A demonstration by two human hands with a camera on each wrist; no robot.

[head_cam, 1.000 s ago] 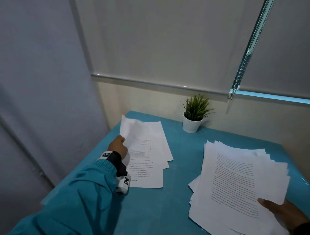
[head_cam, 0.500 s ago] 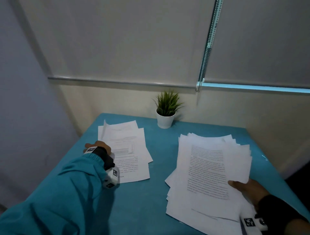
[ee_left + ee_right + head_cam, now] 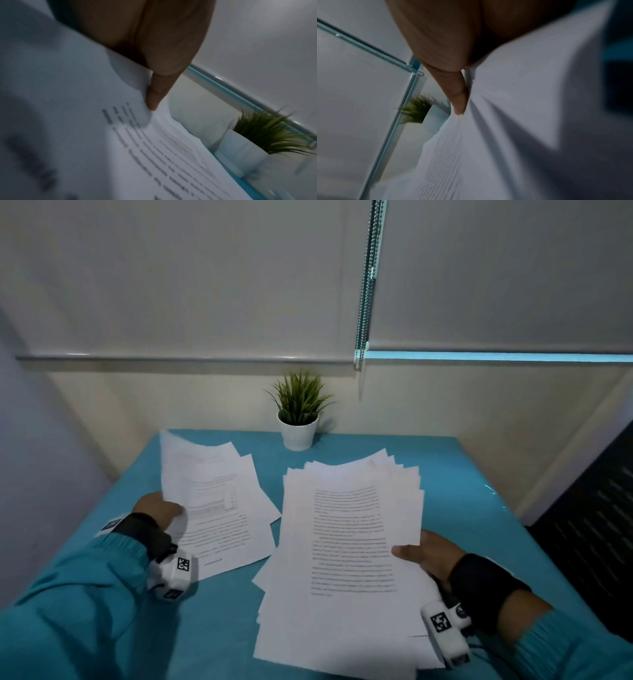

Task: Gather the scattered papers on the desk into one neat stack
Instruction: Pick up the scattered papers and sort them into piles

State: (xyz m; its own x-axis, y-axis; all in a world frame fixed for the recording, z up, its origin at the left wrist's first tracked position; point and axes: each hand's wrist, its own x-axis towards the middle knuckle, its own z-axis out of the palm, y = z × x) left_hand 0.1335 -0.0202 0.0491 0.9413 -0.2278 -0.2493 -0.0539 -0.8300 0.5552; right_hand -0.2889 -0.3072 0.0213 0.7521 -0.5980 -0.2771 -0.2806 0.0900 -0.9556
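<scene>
Covering the desk (image 3: 212,621) is teal cloth; plant (image 3: 298,419) by the wall. Left hand (image 3: 156,508) pinches the left papers (image 3: 219,508), right hand (image 3: 428,556) the right pile (image 3: 346,546). Left sheets now lifted.

Grey roller blinds (image 3: 205,275), teal desk (image 3: 462,474)

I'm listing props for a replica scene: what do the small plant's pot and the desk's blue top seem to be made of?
The pot looks like white glazed ceramic or smooth plastic: plain, even, faintly glossy; the pictures cannot settle which. The desk top looks like a smooth teal laminate or plastic covering: small light glints show near its right edge.
</scene>
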